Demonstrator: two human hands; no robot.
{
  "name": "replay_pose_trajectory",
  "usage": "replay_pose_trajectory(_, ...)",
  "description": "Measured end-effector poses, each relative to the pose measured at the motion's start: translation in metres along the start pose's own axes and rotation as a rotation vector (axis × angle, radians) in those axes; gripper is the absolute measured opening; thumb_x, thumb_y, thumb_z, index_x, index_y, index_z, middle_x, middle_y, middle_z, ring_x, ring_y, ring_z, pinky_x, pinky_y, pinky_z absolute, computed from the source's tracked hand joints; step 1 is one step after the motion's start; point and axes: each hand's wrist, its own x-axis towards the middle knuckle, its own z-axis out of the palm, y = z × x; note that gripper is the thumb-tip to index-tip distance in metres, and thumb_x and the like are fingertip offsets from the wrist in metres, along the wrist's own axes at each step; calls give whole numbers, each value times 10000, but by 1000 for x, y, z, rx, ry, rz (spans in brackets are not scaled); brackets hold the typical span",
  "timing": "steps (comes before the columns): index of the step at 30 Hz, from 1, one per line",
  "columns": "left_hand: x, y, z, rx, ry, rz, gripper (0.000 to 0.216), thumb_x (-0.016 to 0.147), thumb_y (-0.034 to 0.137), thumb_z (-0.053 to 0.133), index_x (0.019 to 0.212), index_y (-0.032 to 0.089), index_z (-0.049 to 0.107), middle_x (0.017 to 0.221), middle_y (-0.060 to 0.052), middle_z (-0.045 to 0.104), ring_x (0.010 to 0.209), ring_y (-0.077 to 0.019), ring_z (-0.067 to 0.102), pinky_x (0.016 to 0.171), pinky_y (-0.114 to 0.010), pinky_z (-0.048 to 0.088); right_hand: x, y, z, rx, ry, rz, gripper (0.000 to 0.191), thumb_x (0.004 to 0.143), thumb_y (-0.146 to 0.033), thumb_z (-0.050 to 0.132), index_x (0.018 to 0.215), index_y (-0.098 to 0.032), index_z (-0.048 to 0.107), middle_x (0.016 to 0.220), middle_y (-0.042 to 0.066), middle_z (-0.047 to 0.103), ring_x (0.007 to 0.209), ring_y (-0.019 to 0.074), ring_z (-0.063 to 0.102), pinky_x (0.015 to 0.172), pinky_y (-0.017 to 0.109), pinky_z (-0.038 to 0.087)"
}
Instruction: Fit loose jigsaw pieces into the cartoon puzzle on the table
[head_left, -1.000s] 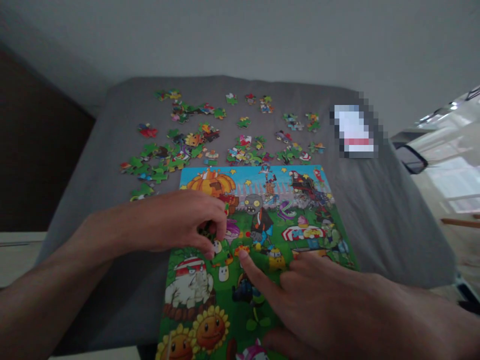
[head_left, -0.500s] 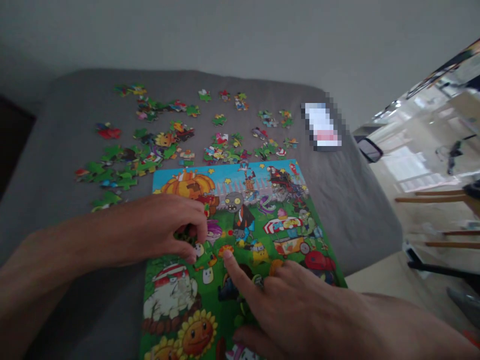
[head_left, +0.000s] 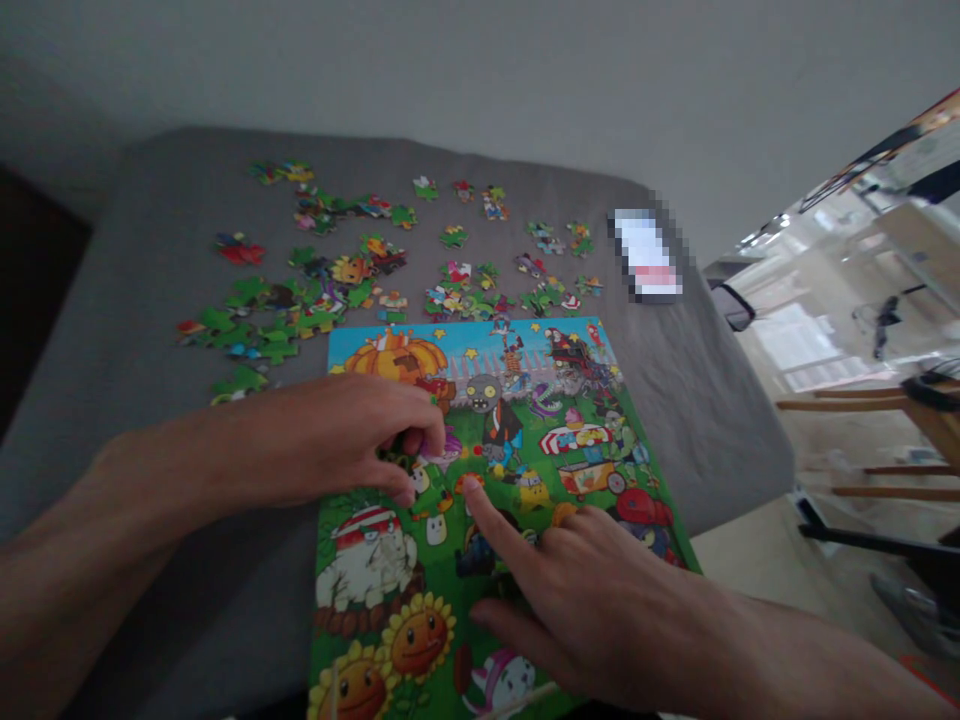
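Observation:
A colourful cartoon picture board (head_left: 592, 350), printed with a pumpkin, zombies and sunflowers, lies in front of me. Over its left part is my left hand (head_left: 375, 430), bent, with thumb and curled forefinger apart and nothing visible between them; its other fingers are mostly hidden. My right hand (head_left: 585, 590) rests low over the board's right half. Its forefinger is stretched out with the tip at a small orange printed figure (head_left: 470, 482), the thumb is spread, and the other fingers are folded under. Loose jigsaw pieces (head_left: 277, 310) lie beyond the board.
The board and pieces are on a grey cloth-covered surface (head_left: 705, 420). A phone (head_left: 649, 255), its screen blurred out, lies at the far right near glasses-like dark frame (head_left: 731, 305). Behind is a plain wall (head_left: 480, 70); wooden chair legs (head_left: 847, 397) show at right.
The view has shifted slightly, so the board and pieces appear further right. Both hands keep nearly the same pose, with the right forefinger still at the orange figure.

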Motion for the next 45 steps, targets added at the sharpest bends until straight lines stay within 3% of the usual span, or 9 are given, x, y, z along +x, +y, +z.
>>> replay_pose_trajectory(5,3,2,-1,0,-33,21,128,776,189,826,854,240,738,826,35,729,762,-159,649,657,-241,412,10,31,-33,299,83,184,642,1041,-357,500,1621,-118,360,615,-37,658,490,140,546,509,268,355)
replay_pose_trajectory(9,5,0,-1,-4,-45,21,89,808,167,760,817,252,733,773,37,721,699,-158,640,608,-252,398,12,70,-56,469,324,243,473,1042,-305,502,1478,-132,567,583,-85,490,491,96,434,485,239,329)
replay_pose_trajectory(13,4,-4,0,-3,-61,15,81,854,183,717,854,263,730,800,40,730,722,-165,652,630,-253,408,22,89,-60,443,300,93,413,1027,-300,556,1393,-128,634,768,-14,651,612,97,534,579,242,412)
replay_pose_trajectory(19,7,-1,-1,23,-63,36,74,827,165,716,832,238,710,808,32,709,751,-168,643,654,-248,394,49,61,-47,405,148,-18,230,993,-289,659,1165,-143,703,1007,59,778,871,160,697,789,288,477)
replay_pose_trajectory(25,8,1,-2,52,-42,30,64,911,255,692,857,220,693,848,9,697,771,-174,614,664,-257,390,65,36,-21,633,164,106,353,903,-192,756,1219,-188,598,880,-8,788,760,152,722,721,273,494)
replay_pose_trajectory(30,6,12,-6,52,-32,59,65,875,202,759,826,218,720,816,25,684,775,-155,611,675,-248,383,65,41,-15,775,183,77,172,924,-137,688,1088,-171,647,850,-11,754,747,117,712,703,234,512)
replay_pose_trajectory(36,6,11,-2,35,27,83,192,757,160,899,769,208,713,733,60,636,700,-126,578,620,-250,347,71,46,-24,548,150,-57,174,906,-121,711,1075,-159,731,803,-12,707,678,112,628,677,253,479)
replay_pose_trajectory(41,10,3,4,34,122,159,401,668,205,962,640,182,563,626,79,540,619,-115,494,587,-264,308,80,48,-27,396,81,-199,346,901,-149,773,1242,-182,720,1103,67,751,829,152,669,818,313,513)
replay_pose_trajectory(45,9,5,5,43,98,134,421,702,210,942,663,187,524,664,69,540,648,-125,493,596,-270,306,82,49,-27,381,57,-246,210,910,-173,776,1120,-182,769,1137,78,747,944,176,700,851,317,524)
